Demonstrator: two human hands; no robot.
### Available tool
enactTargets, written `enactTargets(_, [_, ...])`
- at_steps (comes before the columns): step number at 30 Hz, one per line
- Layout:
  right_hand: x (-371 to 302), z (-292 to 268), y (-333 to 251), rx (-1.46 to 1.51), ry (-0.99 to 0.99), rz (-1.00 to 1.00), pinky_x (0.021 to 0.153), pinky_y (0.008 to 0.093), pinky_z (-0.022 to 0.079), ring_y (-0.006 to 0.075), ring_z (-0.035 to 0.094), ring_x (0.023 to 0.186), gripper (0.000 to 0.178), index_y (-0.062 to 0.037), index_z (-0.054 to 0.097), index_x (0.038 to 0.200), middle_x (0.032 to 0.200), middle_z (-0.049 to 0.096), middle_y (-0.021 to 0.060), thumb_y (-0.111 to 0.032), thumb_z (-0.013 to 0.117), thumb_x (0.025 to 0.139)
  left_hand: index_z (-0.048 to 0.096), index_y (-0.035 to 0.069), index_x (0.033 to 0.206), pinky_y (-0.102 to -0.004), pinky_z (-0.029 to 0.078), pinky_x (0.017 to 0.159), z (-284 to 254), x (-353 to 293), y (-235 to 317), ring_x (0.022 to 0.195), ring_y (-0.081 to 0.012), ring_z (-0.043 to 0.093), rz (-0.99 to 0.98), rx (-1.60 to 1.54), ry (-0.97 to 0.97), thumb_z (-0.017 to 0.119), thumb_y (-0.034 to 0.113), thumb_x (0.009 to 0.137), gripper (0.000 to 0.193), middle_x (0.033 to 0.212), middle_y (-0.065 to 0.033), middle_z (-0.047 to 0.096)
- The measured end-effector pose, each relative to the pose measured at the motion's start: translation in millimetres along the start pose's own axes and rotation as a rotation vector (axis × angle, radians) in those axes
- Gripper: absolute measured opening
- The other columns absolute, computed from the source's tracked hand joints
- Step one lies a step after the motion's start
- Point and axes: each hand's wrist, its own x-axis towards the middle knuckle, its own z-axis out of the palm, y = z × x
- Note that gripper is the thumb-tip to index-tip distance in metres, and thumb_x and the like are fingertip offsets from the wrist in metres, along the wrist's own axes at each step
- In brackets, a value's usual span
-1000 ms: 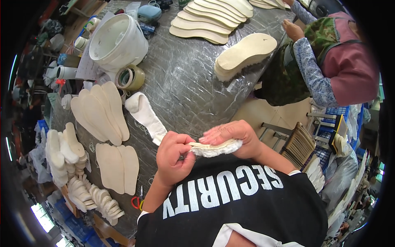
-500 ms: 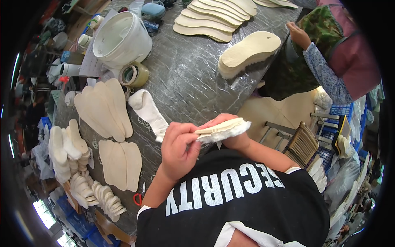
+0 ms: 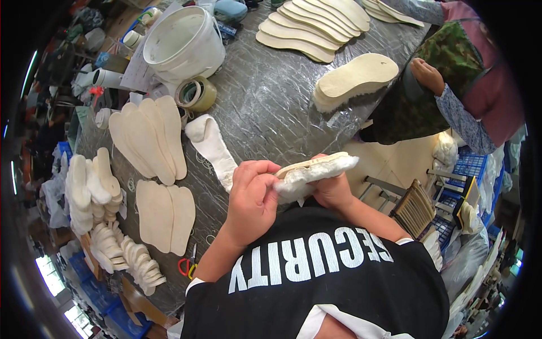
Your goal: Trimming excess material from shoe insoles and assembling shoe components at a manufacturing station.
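A fleece-lined insole [image 3: 317, 171], cream on one face and fluffy white on the other, is held up edge-on in front of my chest. My left hand [image 3: 252, 195] pinches its left end between thumb and fingers. Around its far side near the right end wraps my right hand [image 3: 333, 191], its fingers partly hidden. A white fleece piece [image 3: 212, 146], shaped like an insole, lies on the table just beyond my left hand. Flat cream insoles lie fanned in a larger group [image 3: 151, 138] and a smaller group [image 3: 165, 217] to the left.
A white bucket [image 3: 186, 48] and tape rolls [image 3: 196, 93] stand at the far left. Insole stacks [image 3: 357, 79] lie farther off, near another person's hand [image 3: 427, 75]. Scissors [image 3: 189, 264] rest by my left forearm. Bundled insoles [image 3: 93, 198] crowd the left edge; a stool [image 3: 415, 209] stands right.
The insole has tilted in my hands, so more of its fluffy white side shows. My head view has shifted slightly. Both hands keep their hold.
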Motion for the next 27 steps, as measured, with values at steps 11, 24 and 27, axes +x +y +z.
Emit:
enactTargets(11, [1,3,-2,-0.028,0.175,0.154,0.092,0.0381,0.05,0.0227,0.061,0.106,0.046,-0.0038,0.055,0.118,0.113,0.064,0.0098,0.016,0.062,0.078,0.061,-0.004,0.091,-0.0267,0.048,0.075,10,-11,-8,0.084,-0.0129,0.059,-0.715,-0.581,0.091,0.067,0.005,0.085,0.013,0.098,-0.0082,0.065])
enactTargets(24, [6,21,-11,-0.002,0.14,0.234,0.092,0.0368,0.05,0.0221,0.063,0.104,0.035,0.0005,0.06,0.113,0.111,0.065,0.0106,0.01,0.066,0.08,0.062,-0.001,0.089,-0.0215,0.047,0.066,16,-7,-19,0.072,-0.0069,0.058,-0.688,-0.64,0.118,0.066,0.001,0.085,0.006,0.083,-0.0027,0.065])
enactTargets(27, [12,17,-9,-0.004,0.124,0.277,0.092,0.0371,0.05,0.0226,0.063,0.104,0.036,0.0009,0.058,0.116,0.113,0.064,0.0112,0.005,0.067,0.082,0.062,-0.001,0.086,-0.0194,0.044,0.061,20,-4,-23,0.066,-0.0041,0.055,-0.8,-0.813,0.201,0.064,0.001,0.087,0.003,0.077,-0.0003,0.063])
